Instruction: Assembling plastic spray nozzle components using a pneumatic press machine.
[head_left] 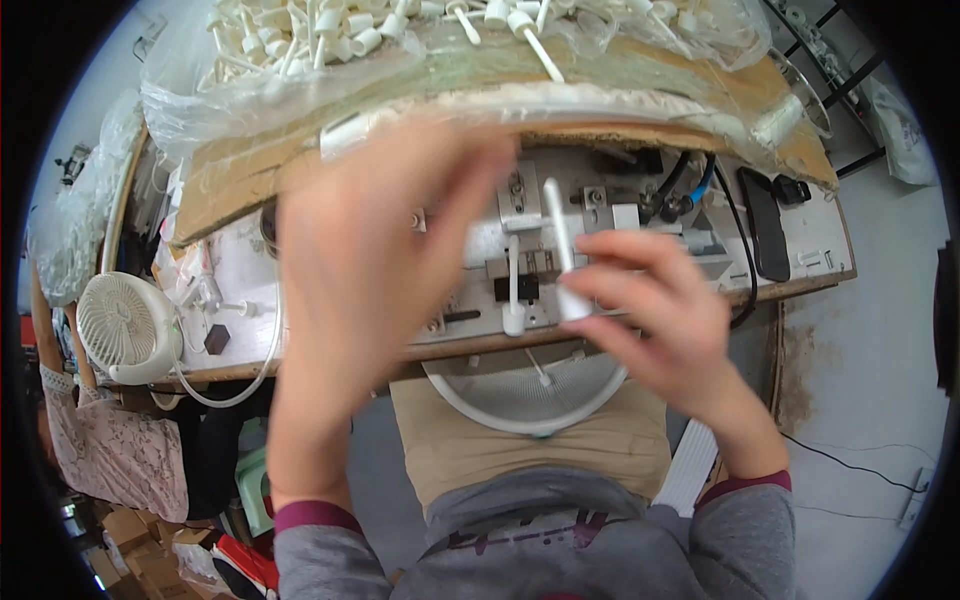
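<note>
Left hand (pixel 375 235) blurs over the left of the metal jig (pixel 540 263) — can't tell its grip — while the right hand (pixel 665 320) pinches a white stemmed piece (pixel 562 245) over the jig's right, best steadied by its wide end.

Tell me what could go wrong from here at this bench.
The right hand pinches a white stick near the front edge of the bench, so a slip might drop it into the basket below.
The left hand is raised and blurred; a careless sweep could knock the other white stick.
White pieces are piled loosely behind, so a bump might spill some.
</note>
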